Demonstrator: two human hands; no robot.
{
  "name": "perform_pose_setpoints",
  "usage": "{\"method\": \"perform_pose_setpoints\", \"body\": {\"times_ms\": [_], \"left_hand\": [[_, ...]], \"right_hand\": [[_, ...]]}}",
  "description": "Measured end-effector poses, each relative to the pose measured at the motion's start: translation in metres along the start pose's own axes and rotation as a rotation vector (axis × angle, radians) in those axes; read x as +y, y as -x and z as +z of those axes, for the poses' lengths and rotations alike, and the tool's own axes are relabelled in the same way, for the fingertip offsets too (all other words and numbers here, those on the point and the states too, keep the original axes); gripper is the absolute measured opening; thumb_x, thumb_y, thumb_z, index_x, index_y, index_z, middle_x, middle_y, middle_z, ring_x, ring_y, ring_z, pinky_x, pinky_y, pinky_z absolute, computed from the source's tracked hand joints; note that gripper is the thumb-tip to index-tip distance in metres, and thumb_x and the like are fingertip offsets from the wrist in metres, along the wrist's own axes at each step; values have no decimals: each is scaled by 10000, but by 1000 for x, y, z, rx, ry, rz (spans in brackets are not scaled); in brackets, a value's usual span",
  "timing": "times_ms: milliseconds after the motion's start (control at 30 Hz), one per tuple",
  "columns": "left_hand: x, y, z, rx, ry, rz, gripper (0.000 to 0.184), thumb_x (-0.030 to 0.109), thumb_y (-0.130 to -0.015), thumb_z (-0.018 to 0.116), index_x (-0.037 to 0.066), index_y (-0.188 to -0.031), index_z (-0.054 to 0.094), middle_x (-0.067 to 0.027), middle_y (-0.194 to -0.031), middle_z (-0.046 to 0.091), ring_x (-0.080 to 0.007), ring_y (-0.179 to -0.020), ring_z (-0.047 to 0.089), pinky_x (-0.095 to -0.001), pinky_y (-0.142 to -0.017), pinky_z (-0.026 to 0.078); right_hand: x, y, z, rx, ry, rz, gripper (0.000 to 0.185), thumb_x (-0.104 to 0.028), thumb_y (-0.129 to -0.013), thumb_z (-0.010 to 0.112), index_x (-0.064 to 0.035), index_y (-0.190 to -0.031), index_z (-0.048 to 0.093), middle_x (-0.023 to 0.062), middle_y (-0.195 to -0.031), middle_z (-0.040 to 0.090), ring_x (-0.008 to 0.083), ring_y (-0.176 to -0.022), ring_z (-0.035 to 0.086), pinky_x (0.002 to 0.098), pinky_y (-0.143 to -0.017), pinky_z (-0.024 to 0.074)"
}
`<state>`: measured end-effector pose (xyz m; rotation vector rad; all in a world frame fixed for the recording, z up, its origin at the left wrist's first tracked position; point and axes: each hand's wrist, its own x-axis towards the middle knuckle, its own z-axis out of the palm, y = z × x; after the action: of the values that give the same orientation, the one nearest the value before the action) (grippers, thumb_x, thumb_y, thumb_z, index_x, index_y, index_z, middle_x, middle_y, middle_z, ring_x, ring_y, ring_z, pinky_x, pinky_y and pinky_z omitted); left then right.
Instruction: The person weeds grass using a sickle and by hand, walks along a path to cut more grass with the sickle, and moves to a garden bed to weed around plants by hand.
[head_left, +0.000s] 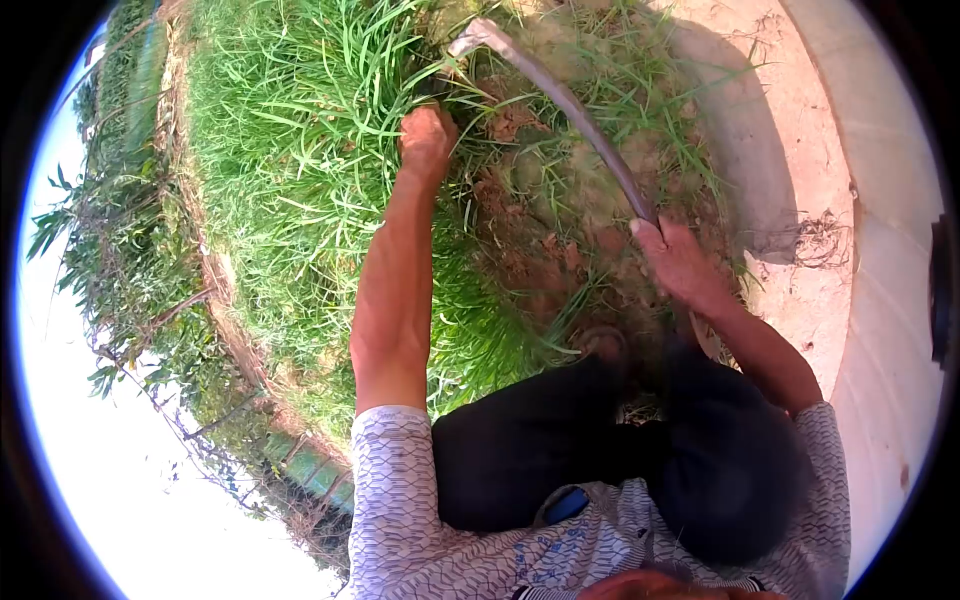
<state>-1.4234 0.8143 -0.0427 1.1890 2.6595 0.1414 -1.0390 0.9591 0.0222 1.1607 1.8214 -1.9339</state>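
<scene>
My left hand (427,135) reaches down into the tall green grass (310,130) at its border with the bare soil. It looks closed around grass stems, though leaves and the back of the hand hide most of its fingers. My right hand (685,265) is wrapped round the lower end of a tool with a long brown handle (590,125). The handle slants up and to the left, appearing curved in this lens. Its pale, bent head (480,35) lies near the grass, above and right of my left hand; I cannot tell whether it is a small hoe or a sickle.
Reddish soil (520,235) with scattered grass lies between my hands. A pale strip of ground (800,150) and a whitish sheet-like surface (900,330) run along the right. My dark-trousered knees (540,430) are close below. Bushes (130,230) stand at the left.
</scene>
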Motion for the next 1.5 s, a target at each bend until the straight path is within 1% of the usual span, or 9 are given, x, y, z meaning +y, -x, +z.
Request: {"method": "perform_pose_setpoints", "body": {"times_ms": [100,167,367,667,933,1100,1300,1400,1500], "left_hand": [[38,15,-37,-51,-145,51,121,154,-860,582,40,-848,621,-198,-783,645,-350,-750,653,-460,-699,530],[62,44,-45,-205,-93,71,122,166,-867,581,49,-853,615,-191,-764,645,-361,-755,657,-471,-721,531],[91,132,-41,-622,-132,349,133,196,-892,569,69,-873,598,-169,-782,657,-380,-788,661,-477,-753,527],[78,106,-32,-35,-165,124,178,113,-860,548,60,-1030,535,-218,-1030,605,-384,-739,658,-469,-594,537],[61,98,-21,-339,-398,-21,284,133,-869,558,27,-1121,479,-189,-1142,563,-340,-844,686,-443,-675,557],[43,107,-22,-251,-254,44,126,122,-879,534,29,-961,557,-222,-994,630,-384,-800,674,-479,-687,544],[45,143,-43,-356,-7,86,124,117,-824,598,15,-873,547,-242,-837,610,-468,-762,597,-521,-675,483],[43,172,-37,-570,55,384,160,130,-818,626,21,-917,564,-230,-825,624,-473,-749,600,-515,-670,481],[80,170,-49,-644,87,168,212,134,-820,646,23,-983,569,-233,-861,634,-458,-796,608,-507,-678,487]], "right_hand": [[64,36,-1,123,224,-238,404,-424,-997,489,-37,-885,520,27,-650,481,133,-543,498,328,-489,412],[54,73,-21,-88,22,326,350,-368,-992,493,-31,-956,580,67,-644,529,161,-629,559,368,-595,468],[113,98,-29,-4,-116,-33,372,-383,-990,511,-31,-877,548,40,-606,487,129,-534,493,329,-491,422],[55,54,-9,-49,178,39,408,-420,-994,478,-37,-893,570,10,-659,523,142,-608,505,343,-575,440],[103,123,-41,-22,-65,116,371,-376,-979,521,-14,-950,596,81,-659,529,132,-631,526,350,-577,438],[37,45,-26,-19,66,126,476,-463,-978,508,1,-884,549,113,-610,499,169,-615,548,377,-570,428],[126,82,-18,-89,261,93,524,-496,-958,500,23,-970,568,178,-695,557,274,-672,574,436,-650,455],[148,120,-45,-163,120,67,493,-459,-957,520,15,-1067,597,147,-760,603,236,-696,570,412,-676,469],[127,140,-56,-155,-93,131,455,-409,-966,531,0,-1151,602,88,-788,627,199,-705,561,393,-681,476]]}}
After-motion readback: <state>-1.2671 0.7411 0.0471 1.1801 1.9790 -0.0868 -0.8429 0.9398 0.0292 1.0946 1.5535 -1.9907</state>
